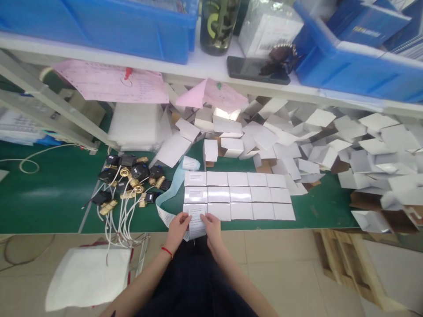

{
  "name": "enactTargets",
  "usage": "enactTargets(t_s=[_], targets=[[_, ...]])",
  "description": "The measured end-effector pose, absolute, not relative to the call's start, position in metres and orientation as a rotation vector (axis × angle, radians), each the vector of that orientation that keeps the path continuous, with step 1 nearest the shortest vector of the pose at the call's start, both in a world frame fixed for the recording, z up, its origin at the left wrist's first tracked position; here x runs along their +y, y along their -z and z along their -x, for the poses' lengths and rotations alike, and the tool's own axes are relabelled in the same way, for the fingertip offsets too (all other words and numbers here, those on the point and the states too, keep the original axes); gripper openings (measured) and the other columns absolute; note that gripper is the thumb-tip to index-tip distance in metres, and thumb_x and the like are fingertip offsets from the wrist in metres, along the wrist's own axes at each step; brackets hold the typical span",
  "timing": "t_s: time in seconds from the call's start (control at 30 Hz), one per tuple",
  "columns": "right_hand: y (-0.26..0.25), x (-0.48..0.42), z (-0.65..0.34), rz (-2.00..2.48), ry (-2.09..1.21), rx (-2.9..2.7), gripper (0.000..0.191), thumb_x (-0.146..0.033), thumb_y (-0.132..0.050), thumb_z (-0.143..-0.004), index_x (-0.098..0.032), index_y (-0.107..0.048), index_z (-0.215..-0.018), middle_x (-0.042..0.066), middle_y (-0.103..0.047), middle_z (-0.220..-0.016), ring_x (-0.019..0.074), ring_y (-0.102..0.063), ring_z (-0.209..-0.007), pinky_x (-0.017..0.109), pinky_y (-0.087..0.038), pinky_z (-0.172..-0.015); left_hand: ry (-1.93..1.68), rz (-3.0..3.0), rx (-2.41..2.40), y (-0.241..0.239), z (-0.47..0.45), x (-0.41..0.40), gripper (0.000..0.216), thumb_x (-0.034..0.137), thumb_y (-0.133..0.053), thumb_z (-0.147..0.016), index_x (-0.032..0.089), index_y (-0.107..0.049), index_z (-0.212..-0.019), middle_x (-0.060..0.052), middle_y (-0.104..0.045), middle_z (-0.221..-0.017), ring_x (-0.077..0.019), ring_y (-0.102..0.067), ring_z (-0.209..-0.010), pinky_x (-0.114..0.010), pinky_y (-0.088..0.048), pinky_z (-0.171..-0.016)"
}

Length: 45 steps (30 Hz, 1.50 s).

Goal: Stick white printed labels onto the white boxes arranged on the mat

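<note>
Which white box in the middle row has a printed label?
The leftmost white box, beside the curling label strip; its top shows a printed label, whereas the other four boxes look plain.

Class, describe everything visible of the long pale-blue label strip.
The long pale-blue label strip looks like thin, flexible paper, carrying white labels whose dark print is too small to read. One end sits rolled on the green tabletop; it curves nearer, left of the flat white rectangular boxes, seemingly passing behind the left hand. The near part is held, print up, between that hand and the right hand.
</note>
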State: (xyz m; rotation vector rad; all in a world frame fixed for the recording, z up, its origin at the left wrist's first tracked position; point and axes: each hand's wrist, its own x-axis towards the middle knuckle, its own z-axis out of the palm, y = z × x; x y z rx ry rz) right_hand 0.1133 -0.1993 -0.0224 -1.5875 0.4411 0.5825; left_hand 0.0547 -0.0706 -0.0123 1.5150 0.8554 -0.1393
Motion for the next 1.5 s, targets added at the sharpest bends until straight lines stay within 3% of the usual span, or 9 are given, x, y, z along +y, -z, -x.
enactTargets(t_s=[0.1,0.23,0.4,0.53,1.0,1.5], targets=[[0.025,-0.196,-0.112,1.605,-0.563,0.452,0.036,-0.051,-0.07,-0.062,-0.016,-0.063,-0.061,0.002,-0.06,-0.061,0.0167,-0.048,-0.063,0.028,-0.037,-0.059,0.038,-1.678,0.854,0.001,-0.051,-0.068,0.035,0.048,-0.061,-0.078,0.018,-0.061,-0.095,-0.006,-0.065,-0.085,-0.0232,-0.06,-0.077,-0.038,-0.05,-0.075],[0.027,-0.195,-0.11,1.618,-0.549,0.448,0.037,-0.052,-0.07,-0.066,-0.015,-0.062,-0.063,0.001,-0.058,-0.06,0.0153,-0.046,-0.06,0.027,-0.036,-0.058,-0.121,-2.051,0.591,-0.014,-0.046,-0.07,0.021,0.034,-0.048,-0.091,0.018,-0.06,-0.099,-0.007,-0.06,-0.094,-0.0221,-0.06,-0.083,-0.039,-0.052,-0.078],[0.032,-0.192,-0.109,1.628,-0.554,0.405,0.036,-0.05,-0.069,-0.069,-0.014,-0.066,-0.067,0.002,-0.062,-0.065,0.0159,-0.048,-0.063,0.027,-0.039,-0.061,-0.165,-2.312,0.211,-0.012,-0.044,-0.075,0.028,0.023,-0.042,-0.098,0.017,-0.06,-0.118,-0.011,-0.063,-0.118,-0.024,-0.059,-0.113,-0.045,-0.05,-0.103],[0.037,-0.192,-0.109,1.669,-0.547,0.403,0.035,-0.049,-0.068,-0.07,-0.014,-0.068,-0.065,0.002,-0.063,-0.063,0.0163,-0.05,-0.063,0.027,-0.041,-0.061,-0.107,-2.378,0.067,-0.002,-0.046,-0.079,0.038,0.017,-0.039,-0.098,0.016,-0.054,-0.133,-0.012,-0.059,-0.134,-0.0232,-0.054,-0.126,-0.047,-0.047,-0.109],[0.035,-0.195,-0.109,1.76,-0.571,0.403,0.032,-0.042,-0.055,-0.067,-0.013,-0.069,-0.064,0.006,-0.066,-0.065,0.0181,-0.05,-0.064,0.03,-0.042,-0.063,-0.012,-2.372,-0.07,0.009,-0.049,-0.085,0.043,0.01,-0.035,-0.097,0.012,-0.048,-0.138,-0.014,-0.053,-0.144,-0.0215,-0.045,-0.139,-0.047,-0.044,-0.115],[0.036,-0.194,-0.107,1.796,-0.554,0.413,0.031,-0.044,-0.052,-0.068,-0.016,-0.057,-0.055,0.0,-0.053,-0.053,0.0144,-0.042,-0.057,0.026,-0.035,-0.053,-0.005,-2.38,-0.113,0.013,-0.056,-0.089,0.044,0.005,-0.039,-0.094,0.009,-0.05,-0.136,-0.016,-0.055,-0.141,-0.023,-0.047,-0.137,-0.047,-0.046,-0.113]])
